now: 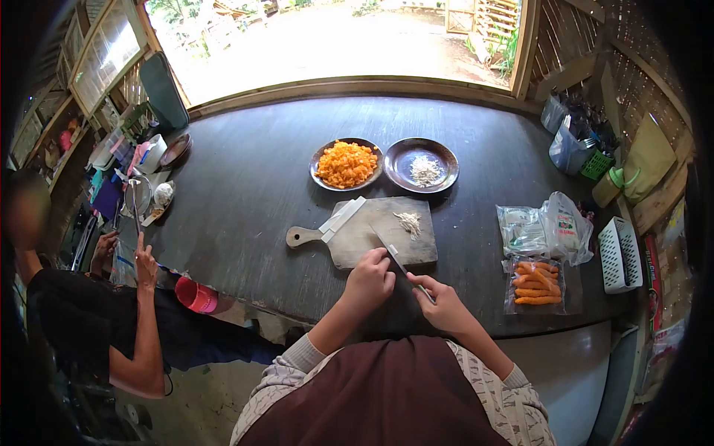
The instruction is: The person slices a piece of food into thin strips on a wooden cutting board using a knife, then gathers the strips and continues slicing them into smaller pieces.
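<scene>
A wooden cutting board (357, 241) lies on the dark table, its handle pointing left. My right hand (440, 301) grips a knife (396, 259) whose blade slants up and left over the board. Close beside the blade, my left hand (370, 279) is closed at the board's front edge; what its fingers hold is hidden. White strips (343, 218) lie on the board's left part, and thin pale shreds (408, 223) form a small pile on its right. Behind it stand a plate of chopped orange food (346, 164) and a plate (400, 175) holding small white pieces (426, 171).
At right are a bag of orange sticks (536, 284), plastic packages (547, 229), a white basket (619, 256) and a utensil container (569, 152). Another person (111, 320) is at left, holding a strainer (138, 197), near a pink container (197, 296).
</scene>
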The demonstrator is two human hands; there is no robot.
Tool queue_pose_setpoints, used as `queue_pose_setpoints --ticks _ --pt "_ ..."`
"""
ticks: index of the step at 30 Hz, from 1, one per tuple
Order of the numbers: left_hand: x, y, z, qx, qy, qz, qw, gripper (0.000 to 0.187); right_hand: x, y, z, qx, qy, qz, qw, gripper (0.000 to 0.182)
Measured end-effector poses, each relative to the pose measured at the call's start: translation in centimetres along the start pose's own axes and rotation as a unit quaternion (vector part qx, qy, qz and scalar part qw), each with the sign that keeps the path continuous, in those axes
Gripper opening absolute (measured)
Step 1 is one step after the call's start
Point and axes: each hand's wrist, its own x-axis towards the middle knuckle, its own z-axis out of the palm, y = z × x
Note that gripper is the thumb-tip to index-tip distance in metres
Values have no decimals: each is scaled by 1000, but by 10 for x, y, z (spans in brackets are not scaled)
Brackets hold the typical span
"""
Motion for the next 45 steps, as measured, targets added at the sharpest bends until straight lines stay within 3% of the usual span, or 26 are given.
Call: queue_pose_setpoints --ticks 5,12,17,25,27,28,30,33,45 --pt "0 -1 -1 -13 2 -1 1000 25 12 6 9 -13 37 -73 997 32" --pt "-1 -4 2 -16 14 3 1000 24 5 1 4 0 2 -10 1000 32" --pt "-1 -3 2 -14 21 3 1000 24 16 12 12 15 47 -78 996 31" --pt "-2 -2 0 -9 10 4 1000 25 5 -5 4 11 2 15 1000 31" --pt "-2 -2 1 -14 9 3 1000 25 12 3 11 7 64 -111 992 30" --pt "-1 -1 0 -15 8 2 1000 25 11 3 10 8 64 -108 992 30" --pt "-2 0 -1 -13 11 2 1000 25 13 -16 4 -32 16 -12 999 30" --pt "0 -1 -3 -15 21 4 1000 26 7 -12 5 -14 20 -44 999 31" --pt "-1 -3 -1 -4 19 18 1000 24 4 -15 3 -3 17 -27 999 30"
